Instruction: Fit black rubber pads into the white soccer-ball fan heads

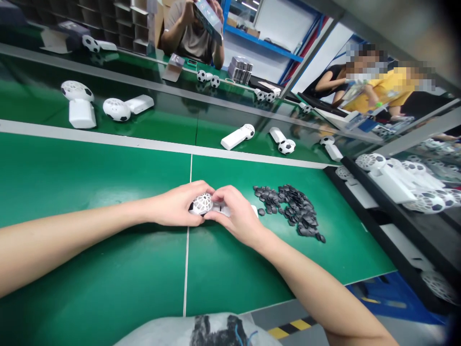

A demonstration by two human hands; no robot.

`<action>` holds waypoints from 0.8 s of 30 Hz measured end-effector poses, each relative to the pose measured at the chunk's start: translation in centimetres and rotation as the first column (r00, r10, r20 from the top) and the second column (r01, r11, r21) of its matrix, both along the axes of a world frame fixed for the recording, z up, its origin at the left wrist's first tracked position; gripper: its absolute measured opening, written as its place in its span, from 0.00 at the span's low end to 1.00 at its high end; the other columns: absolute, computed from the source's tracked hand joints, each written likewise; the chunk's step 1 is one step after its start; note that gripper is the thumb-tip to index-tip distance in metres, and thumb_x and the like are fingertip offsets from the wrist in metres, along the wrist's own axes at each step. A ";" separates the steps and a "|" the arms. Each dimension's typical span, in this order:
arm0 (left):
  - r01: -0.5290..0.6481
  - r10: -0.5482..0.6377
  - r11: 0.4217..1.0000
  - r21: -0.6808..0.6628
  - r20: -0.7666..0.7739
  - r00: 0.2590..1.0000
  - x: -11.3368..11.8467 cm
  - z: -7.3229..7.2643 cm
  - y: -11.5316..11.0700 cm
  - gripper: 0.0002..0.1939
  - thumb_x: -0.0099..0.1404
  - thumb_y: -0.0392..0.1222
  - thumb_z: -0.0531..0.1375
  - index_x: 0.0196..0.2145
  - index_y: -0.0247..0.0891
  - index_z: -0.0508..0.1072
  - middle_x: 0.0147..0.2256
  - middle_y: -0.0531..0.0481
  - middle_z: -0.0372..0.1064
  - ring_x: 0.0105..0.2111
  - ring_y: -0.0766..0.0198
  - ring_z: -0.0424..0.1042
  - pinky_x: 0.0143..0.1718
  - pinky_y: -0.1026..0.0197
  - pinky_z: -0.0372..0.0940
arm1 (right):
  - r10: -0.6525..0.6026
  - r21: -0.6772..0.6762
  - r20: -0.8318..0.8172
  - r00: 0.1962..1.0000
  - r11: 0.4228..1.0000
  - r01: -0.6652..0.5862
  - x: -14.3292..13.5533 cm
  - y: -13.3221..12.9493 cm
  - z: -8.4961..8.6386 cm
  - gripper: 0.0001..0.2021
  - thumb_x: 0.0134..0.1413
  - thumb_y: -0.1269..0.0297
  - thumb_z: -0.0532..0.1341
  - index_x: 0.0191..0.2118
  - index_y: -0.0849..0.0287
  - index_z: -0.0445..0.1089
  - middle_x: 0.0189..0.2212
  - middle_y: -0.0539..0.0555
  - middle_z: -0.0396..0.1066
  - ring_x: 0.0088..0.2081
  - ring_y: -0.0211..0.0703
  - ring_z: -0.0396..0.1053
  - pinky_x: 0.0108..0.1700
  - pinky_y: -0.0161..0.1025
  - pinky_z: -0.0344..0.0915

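Note:
A white device [203,204] with a round, football-patterned lattice head lies low over the green table between my two hands. My left hand [180,204] wraps round the left side of the head, thumb and fingers curved about it. From the right, my right hand [236,214] pinches the device where head and handle meet; its palm and fingers hide most of the handle, whose white end shows beyond. Whether a small part sits between the right fingertips cannot be seen. Right of my right hand, a loose pile of small black pieces [300,209] is spread on the table.
Several similar white devices [236,137] lie on the green belt [173,120] beyond the pale rail [144,142]. A black rack [382,211] at the right holds more devices [392,182]. Across the belt, a person [192,33] holds a box; two other people sit at the upper right.

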State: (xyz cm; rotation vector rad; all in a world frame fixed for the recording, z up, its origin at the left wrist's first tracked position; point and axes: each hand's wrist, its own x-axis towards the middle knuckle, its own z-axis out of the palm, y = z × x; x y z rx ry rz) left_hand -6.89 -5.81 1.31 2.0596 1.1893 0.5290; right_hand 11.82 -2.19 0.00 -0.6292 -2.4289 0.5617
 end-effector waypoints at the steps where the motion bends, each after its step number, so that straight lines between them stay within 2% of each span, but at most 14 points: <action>1: 0.000 0.000 1.000 -0.005 0.003 1.000 0.0 0.0 0.0 0.20 0.52 0.37 0.57 0.45 0.38 0.63 0.41 0.49 0.62 0.40 0.60 0.64 0.40 0.61 0.61 | -0.010 -0.028 0.015 1.000 1.000 0.010 0.1 0.1 0.0 0.14 0.49 0.57 0.63 0.37 0.58 0.61 0.34 0.54 0.66 0.37 0.42 0.64 0.38 0.38 0.63; 7: -0.064 0.065 0.997 -0.046 0.019 0.998 0.1 -0.1 -0.1 0.20 0.51 0.37 0.58 0.44 0.38 0.62 0.41 0.49 0.61 0.40 0.59 0.63 0.40 0.59 0.61 | -0.026 -0.175 0.094 0.995 0.984 0.043 -0.1 0.2 0.4 0.14 0.49 0.59 0.64 0.38 0.57 0.60 0.36 0.52 0.64 0.37 0.42 0.63 0.38 0.38 0.62; 11: -0.100 0.100 0.995 -0.012 0.050 0.994 0.5 -0.4 -0.3 0.18 0.51 0.36 0.57 0.41 0.37 0.63 0.39 0.48 0.61 0.40 0.58 0.63 0.41 0.57 0.60 | -0.004 -0.211 0.044 0.999 0.977 0.014 -0.5 0.3 0.0 0.12 0.50 0.62 0.63 0.37 0.57 0.59 0.35 0.52 0.63 0.38 0.41 0.62 0.40 0.38 0.62; 15: -0.144 0.146 0.989 -0.039 0.048 0.988 0.6 -0.4 -0.4 0.21 0.47 0.34 0.60 0.41 0.37 0.64 0.39 0.49 0.63 0.39 0.57 0.63 0.40 0.58 0.61 | -0.048 -0.244 0.037 0.998 0.968 0.056 -0.3 0.4 0.1 0.09 0.52 0.63 0.60 0.37 0.56 0.60 0.34 0.51 0.64 0.37 0.40 0.64 0.38 0.36 0.64; 17: -0.187 0.192 0.979 -0.078 0.058 0.980 0.3 -0.1 -0.1 0.25 0.44 0.34 0.63 0.42 0.38 0.65 0.39 0.50 0.64 0.38 0.58 0.65 0.38 0.59 0.62 | -0.089 -0.168 0.015 0.996 0.982 0.090 1.4 0.8 0.1 0.08 0.55 0.62 0.57 0.40 0.56 0.61 0.39 0.53 0.65 0.41 0.42 0.65 0.40 0.37 0.65; 19: -0.280 0.284 0.958 -0.067 0.068 0.956 -0.5 0.2 1.0 0.28 0.43 0.34 0.66 0.44 0.39 0.66 0.39 0.51 0.65 0.37 0.59 0.66 0.36 0.61 0.63 | -0.226 0.002 -0.011 0.974 0.974 0.226 4.7 1.8 -0.9 0.10 0.56 0.59 0.55 0.43 0.55 0.61 0.44 0.55 0.65 0.44 0.45 0.65 0.41 0.40 0.65; 21: -0.399 0.398 0.917 -0.009 0.070 0.915 -1.6 0.5 3.1 0.28 0.44 0.34 0.66 0.45 0.38 0.65 0.38 0.51 0.66 0.36 0.60 0.67 0.35 0.61 0.64 | -0.367 0.182 -0.008 0.930 0.914 0.362 9.0 3.2 -2.8 0.14 0.53 0.55 0.57 0.44 0.55 0.62 0.45 0.57 0.65 0.45 0.49 0.66 0.43 0.43 0.65; 24: -0.552 0.549 0.828 0.095 0.063 0.834 -3.2 0.2 7.9 0.27 0.48 0.35 0.64 0.47 0.36 0.64 0.42 0.48 0.65 0.39 0.58 0.67 0.38 0.60 0.64 | -0.508 0.387 -0.009 0.861 0.792 0.472 14.8 5.3 -6.5 0.20 0.50 0.46 0.56 0.42 0.57 0.65 0.40 0.59 0.68 0.42 0.55 0.68 0.43 0.51 0.64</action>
